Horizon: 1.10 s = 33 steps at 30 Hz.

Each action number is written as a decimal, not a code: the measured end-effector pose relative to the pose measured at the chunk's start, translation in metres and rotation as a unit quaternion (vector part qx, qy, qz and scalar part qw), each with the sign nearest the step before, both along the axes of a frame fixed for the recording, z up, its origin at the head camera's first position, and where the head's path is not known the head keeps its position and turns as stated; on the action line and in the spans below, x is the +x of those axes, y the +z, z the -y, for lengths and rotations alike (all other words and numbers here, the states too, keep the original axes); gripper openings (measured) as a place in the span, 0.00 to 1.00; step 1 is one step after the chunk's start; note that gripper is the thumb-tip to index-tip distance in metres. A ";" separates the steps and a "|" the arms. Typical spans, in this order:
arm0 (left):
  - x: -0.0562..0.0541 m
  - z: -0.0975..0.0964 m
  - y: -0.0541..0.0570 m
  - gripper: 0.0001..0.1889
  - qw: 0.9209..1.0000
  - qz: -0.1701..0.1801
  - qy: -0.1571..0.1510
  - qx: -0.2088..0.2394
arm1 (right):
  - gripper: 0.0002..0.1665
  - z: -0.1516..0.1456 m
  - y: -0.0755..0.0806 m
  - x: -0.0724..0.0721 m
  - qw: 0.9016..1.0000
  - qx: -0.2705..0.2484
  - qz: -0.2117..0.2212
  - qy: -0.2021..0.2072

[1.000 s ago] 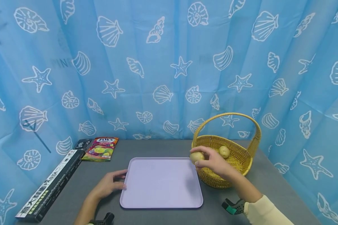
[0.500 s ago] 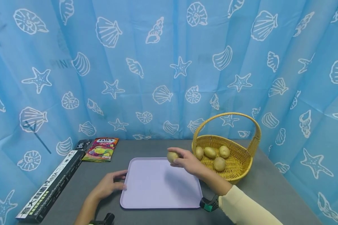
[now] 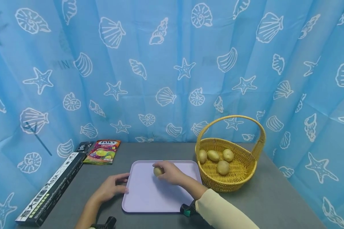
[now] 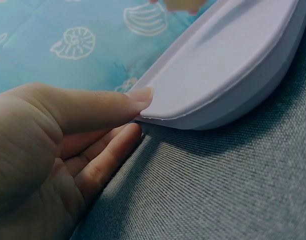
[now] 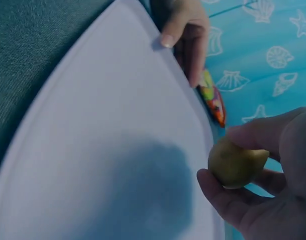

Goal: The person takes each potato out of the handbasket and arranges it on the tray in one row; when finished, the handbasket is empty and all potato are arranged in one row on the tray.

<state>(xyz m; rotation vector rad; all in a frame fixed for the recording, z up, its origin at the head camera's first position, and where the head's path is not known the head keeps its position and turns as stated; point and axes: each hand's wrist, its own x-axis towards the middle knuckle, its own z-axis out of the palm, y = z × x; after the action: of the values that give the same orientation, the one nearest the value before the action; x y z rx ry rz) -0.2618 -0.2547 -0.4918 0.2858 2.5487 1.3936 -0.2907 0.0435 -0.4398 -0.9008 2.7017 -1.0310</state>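
Note:
My right hand [image 3: 172, 172] pinches a small potato [image 3: 158, 171] over the left half of the pale lilac tray [image 3: 160, 200]. In the right wrist view the potato [image 5: 235, 164] sits between thumb and fingertips, and a shadow falls on the tray beneath. At the tray's left edge, my left hand [image 3: 110, 188] holds the rim; the left wrist view has its thumb [image 4: 138, 97] on top and fingers below the rim. Several more potatoes [image 3: 223, 167] lie in the yellow wicker basket [image 3: 226, 187] right of the tray.
A long black pasta box [image 3: 53, 187] lies along the table's left side. Behind it are a colourful candy bag [image 3: 103, 152] and a small dark packet [image 3: 84, 146]. A blue shell-patterned curtain [image 3: 172, 79] hangs behind the grey table [image 3: 275, 190].
My right hand has carried the potato from the basket leftward and lower over the tray, uncovering the potatoes left in the basket. My left hand has stayed at the tray's edge.

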 end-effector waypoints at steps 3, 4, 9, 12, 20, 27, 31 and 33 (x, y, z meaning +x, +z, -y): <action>0.000 -0.001 -0.001 0.36 1.000 0.000 -0.001 0.000 | 0.31 0.011 -0.012 -0.004 1.000 0.004 -0.006 -0.007; 0.000 -0.001 -0.001 0.36 1.000 0.002 -0.002 0.000 | 0.32 0.015 -0.015 -0.005 1.000 0.000 -0.002 -0.011; 0.003 -0.001 -0.001 0.36 1.000 0.010 -0.002 -0.002 | 0.33 0.034 -0.027 -0.005 0.999 -0.016 0.004 -0.028; 0.003 0.000 -0.001 0.37 1.000 0.008 -0.007 0.002 | 0.33 0.046 -0.030 -0.002 0.999 -0.022 -0.005 -0.032; 0.000 0.002 0.000 0.44 0.998 0.011 -0.053 0.036 | 0.29 0.077 -0.032 0.009 0.998 -0.029 -0.022 -0.051; 0.002 0.001 0.003 0.45 0.996 0.018 -0.069 0.051 | 0.29 0.089 -0.029 0.016 0.998 -0.025 -0.006 -0.056; 0.003 0.002 0.004 0.44 0.996 0.017 -0.071 0.049 | 0.31 0.089 -0.029 0.017 0.999 -0.014 0.000 -0.042; 0.003 0.002 0.005 0.44 0.997 0.013 -0.070 0.042 | 0.31 0.088 -0.029 0.017 0.999 -0.017 0.005 -0.036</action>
<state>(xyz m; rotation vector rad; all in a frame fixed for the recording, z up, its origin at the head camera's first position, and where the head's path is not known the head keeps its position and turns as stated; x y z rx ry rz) -0.2591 -0.2568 -0.4870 0.4487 2.4033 1.4435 -0.2736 -0.0445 -0.4685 -0.8065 2.7359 -1.0967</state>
